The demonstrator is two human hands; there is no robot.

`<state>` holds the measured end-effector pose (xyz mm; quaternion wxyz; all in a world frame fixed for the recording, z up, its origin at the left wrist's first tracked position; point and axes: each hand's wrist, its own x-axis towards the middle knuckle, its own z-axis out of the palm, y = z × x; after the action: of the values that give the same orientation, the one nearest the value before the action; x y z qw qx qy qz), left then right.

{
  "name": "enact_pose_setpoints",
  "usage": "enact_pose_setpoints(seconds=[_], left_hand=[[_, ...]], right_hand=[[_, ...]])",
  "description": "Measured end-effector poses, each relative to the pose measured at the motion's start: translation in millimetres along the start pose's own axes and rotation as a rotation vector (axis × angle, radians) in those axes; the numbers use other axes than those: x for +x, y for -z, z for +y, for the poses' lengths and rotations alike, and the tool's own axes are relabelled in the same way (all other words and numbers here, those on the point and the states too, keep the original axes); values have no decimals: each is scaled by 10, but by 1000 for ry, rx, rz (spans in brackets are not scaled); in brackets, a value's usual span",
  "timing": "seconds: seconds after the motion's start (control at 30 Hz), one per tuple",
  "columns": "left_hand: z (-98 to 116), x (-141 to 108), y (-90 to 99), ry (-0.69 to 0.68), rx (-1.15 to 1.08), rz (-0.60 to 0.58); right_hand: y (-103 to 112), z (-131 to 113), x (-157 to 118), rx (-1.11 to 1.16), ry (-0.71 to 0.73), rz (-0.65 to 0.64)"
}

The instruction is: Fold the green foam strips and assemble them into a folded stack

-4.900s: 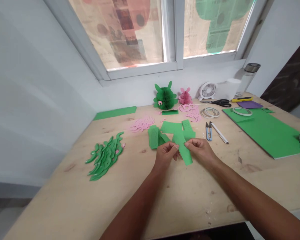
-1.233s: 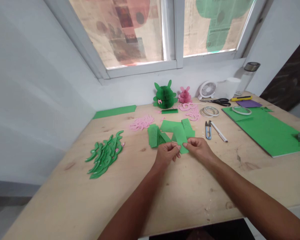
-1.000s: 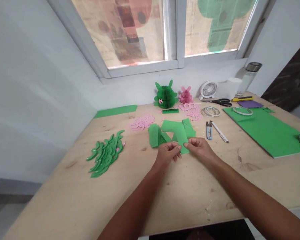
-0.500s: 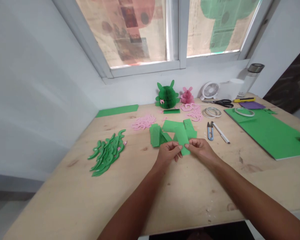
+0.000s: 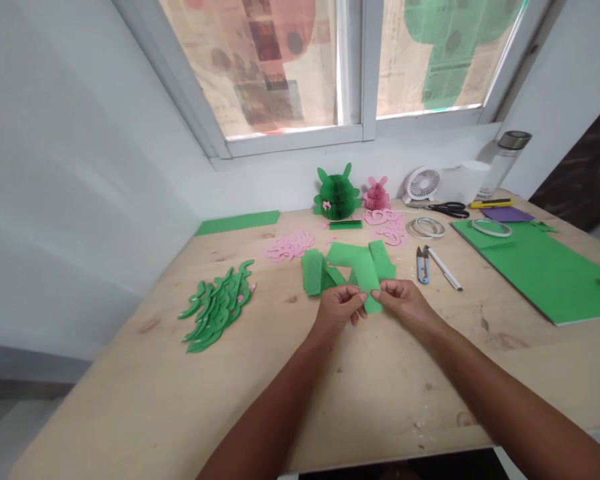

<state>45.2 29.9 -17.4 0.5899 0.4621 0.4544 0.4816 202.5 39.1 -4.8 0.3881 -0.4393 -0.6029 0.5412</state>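
A light green paper strip is held upright between my two hands, just above the wooden table. My left hand pinches its left edge with thumb and fingers. On the opposite edge, my right hand grips it the same way. Right behind the strip lie more green paper pieces, and a folded green piece rests beyond my left hand. Blue-handled thread snips and a white pen lie to the right of my right hand.
Green paper cutouts are piled at the left, pink cutouts behind. Green and pink honeycomb figures stand by the wall. Tape rolls, black scissors, a small fan and green sheets occupy the right.
The view has shifted slightly, so everything sits a little lower and farther right. Both hands keep their pinch on the green paper strip.
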Motion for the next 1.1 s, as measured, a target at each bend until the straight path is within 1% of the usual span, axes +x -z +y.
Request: enact_pose_setpoints(seconds=[0.17, 0.37, 0.57, 0.9, 1.1], left_hand=[[13, -5, 3, -12, 8, -8], [58, -23, -11, -12, 26, 23], [41, -24, -9, -27, 32, 25], [7, -5, -5, -14, 0, 26], [45, -23, -24, -9, -1, 37]], right_hand=[[-4, -6, 1, -15, -6, 10], [-5, 3, -7, -4, -21, 11], [4, 35, 0, 6, -15, 11], [-2, 20, -3, 4, -10, 10], [0, 40, 5, -8, -3, 4]])
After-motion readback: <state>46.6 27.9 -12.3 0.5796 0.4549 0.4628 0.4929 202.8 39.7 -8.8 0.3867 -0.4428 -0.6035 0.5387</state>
